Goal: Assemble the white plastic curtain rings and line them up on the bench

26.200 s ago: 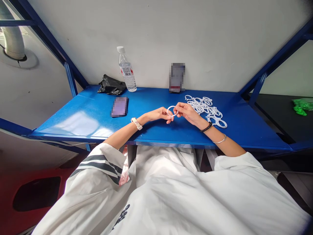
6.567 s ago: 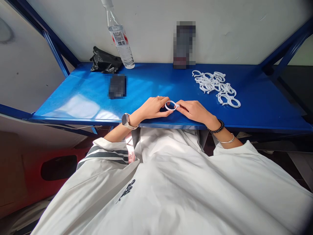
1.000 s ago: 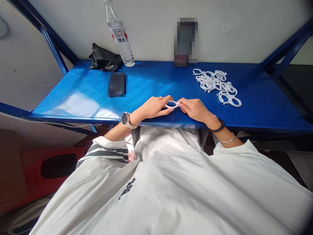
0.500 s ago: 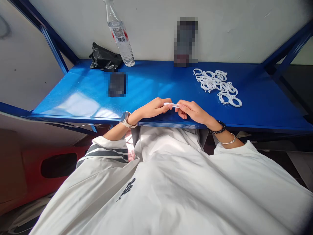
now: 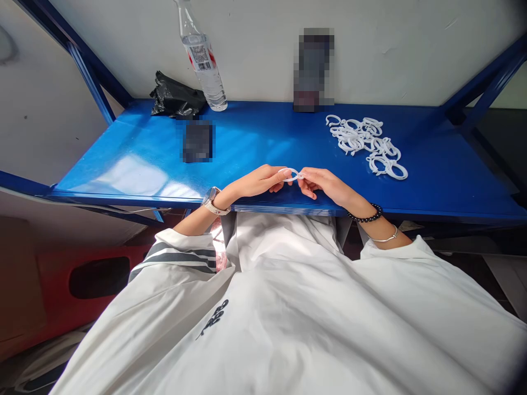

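A white plastic ring [image 5: 293,171] is held between my two hands over the front edge of the blue table [image 5: 255,131]. My left hand [image 5: 269,180] pinches its left side between thumb and fingers. At its right end, where a small clasp or eyelet sits, the fingertips of my right hand [image 5: 319,180] are closed on it. The ring's opening partly shows between the hands. Further back on the right lies a loose pile of similar white rings [image 5: 362,138], several of them overlapping.
At the back left stand a clear water bottle [image 5: 206,71] and a crumpled black plastic bag [image 5: 175,96]. A blurred dark item [image 5: 198,141] lies in front of them. Another blurred dark object [image 5: 312,68] leans against the wall. Blue metal braces [image 5: 93,82] rise at both sides.
The ring has turned from nearly edge-on to show its opening. My left fingers have shifted their hold, and my right hand has moved slightly, its fingers loosening a little.
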### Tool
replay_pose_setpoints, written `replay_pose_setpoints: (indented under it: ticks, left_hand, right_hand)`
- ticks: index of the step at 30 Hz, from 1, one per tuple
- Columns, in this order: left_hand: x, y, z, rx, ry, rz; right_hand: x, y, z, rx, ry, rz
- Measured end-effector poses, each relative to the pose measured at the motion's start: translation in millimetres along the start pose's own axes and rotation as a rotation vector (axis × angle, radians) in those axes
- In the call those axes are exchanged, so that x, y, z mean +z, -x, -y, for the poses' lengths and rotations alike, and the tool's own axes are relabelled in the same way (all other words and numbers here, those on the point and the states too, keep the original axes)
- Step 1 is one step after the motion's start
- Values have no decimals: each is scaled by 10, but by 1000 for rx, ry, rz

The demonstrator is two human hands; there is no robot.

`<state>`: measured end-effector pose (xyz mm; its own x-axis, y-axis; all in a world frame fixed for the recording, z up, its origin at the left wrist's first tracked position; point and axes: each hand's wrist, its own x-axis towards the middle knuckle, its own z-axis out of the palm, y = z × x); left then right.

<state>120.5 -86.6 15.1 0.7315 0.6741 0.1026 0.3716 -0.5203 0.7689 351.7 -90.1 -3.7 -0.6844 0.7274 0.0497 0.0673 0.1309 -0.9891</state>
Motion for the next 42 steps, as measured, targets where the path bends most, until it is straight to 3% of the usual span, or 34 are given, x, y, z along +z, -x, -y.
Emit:
replay_pose_setpoints:
  ticks: [9,17,25,42]
  left_hand:
    - [29,-1,61,25,-37,-124]
    - [62,-12,189,235,-133,-237]
    - [91,5,213,290,-402,-191]
    - [106,-16,243,326,-463,-257]
  right_hand:
    - [-23,-7,-18,40,-17,-77]
    - [-14,-11,21,65,-94,-79]
    - [-12,4,40,88,-118,-86]
    - [-7,16,58,93,-134,-65]
